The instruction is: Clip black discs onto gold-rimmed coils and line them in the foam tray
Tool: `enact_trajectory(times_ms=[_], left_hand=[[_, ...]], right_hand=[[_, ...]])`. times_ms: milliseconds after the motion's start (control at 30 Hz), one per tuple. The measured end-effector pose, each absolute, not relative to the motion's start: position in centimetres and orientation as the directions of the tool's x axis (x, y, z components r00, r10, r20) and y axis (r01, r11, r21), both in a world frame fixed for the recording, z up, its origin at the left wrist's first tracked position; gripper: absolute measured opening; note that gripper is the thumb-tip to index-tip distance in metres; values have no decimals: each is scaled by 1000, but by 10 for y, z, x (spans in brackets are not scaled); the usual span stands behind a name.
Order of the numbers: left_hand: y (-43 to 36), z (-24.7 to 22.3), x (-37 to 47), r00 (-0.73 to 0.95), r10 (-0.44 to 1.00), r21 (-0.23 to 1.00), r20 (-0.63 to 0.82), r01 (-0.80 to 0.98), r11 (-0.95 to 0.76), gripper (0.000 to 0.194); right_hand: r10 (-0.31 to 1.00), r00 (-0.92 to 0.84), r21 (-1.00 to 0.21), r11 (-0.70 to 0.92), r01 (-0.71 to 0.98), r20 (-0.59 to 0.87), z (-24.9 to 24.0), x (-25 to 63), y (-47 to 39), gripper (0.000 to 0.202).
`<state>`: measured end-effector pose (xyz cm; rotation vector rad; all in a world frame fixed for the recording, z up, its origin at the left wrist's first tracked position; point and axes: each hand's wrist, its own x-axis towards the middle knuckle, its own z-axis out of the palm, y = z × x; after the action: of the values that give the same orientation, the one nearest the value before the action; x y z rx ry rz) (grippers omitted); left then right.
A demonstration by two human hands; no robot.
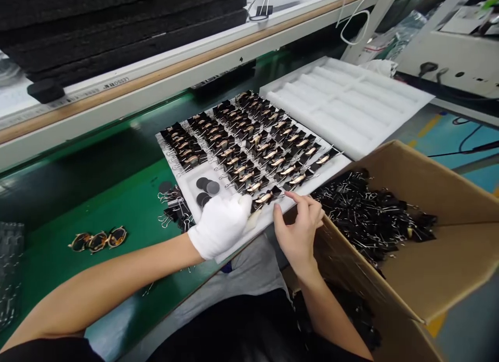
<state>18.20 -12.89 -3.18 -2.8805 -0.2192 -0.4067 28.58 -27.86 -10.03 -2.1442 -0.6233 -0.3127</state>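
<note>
A white foam tray [185, 181] holds rows of black binder clips clamped on small tan pieces. At the tray's near edge lies one clipped piece [264, 197], between my two hands. My left hand [223, 222], in a white glove, is closed at the left end of this piece; what its fingers hold is hidden. My bare right hand [299, 221] has thumb and index finger apart, with the index fingertip at the clip's wire handle. Several dark round discs [212, 188] lie in the tray beside my left hand.
A cardboard box [448, 253] of loose black clips stands at the right. An empty white foam tray [351, 99] lies behind it. Round glasses parts [98, 241] and loose clips [175, 208] rest on the green table [144, 268]. A shelf edge runs across the back.
</note>
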Motion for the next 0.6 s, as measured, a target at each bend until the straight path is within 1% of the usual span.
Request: enact_trajectory(times_ms=[67, 133, 233, 333, 433, 533, 600], left_hand=[[-127, -33, 179, 944, 101, -203, 314, 170, -964, 33], [-127, -35, 179, 941, 117, -204, 316, 188, -961, 35], [-131, -36, 187, 948, 162, -200, 273, 221, -955, 42], [-134, -33, 196, 955, 157, -221, 250, 214, -951, 42], [-133, -30, 199, 960, 131, -235, 248, 190, -953, 38], [-130, -28, 192, 969, 126, -201, 213, 169, -965, 46], [-126, -24, 182, 983, 88, -168, 161, 115, -979, 48]], right_hand=[[316, 834, -674, -491, 552, 453, -102, 287, -278, 32], [319, 833, -672, -492, 554, 453, -103, 287, -278, 32], [317, 846, -668, -518, 534, 429, -103, 285, -276, 34], [321, 852, -656, -544, 524, 414, -103, 282, -275, 35], [346, 841, -621, -568, 540, 416, -104, 281, -275, 36], [364, 820, -568, -594, 570, 442, -106, 281, -276, 35], [374, 792, -521, -604, 603, 482, -107, 281, -278, 36]])
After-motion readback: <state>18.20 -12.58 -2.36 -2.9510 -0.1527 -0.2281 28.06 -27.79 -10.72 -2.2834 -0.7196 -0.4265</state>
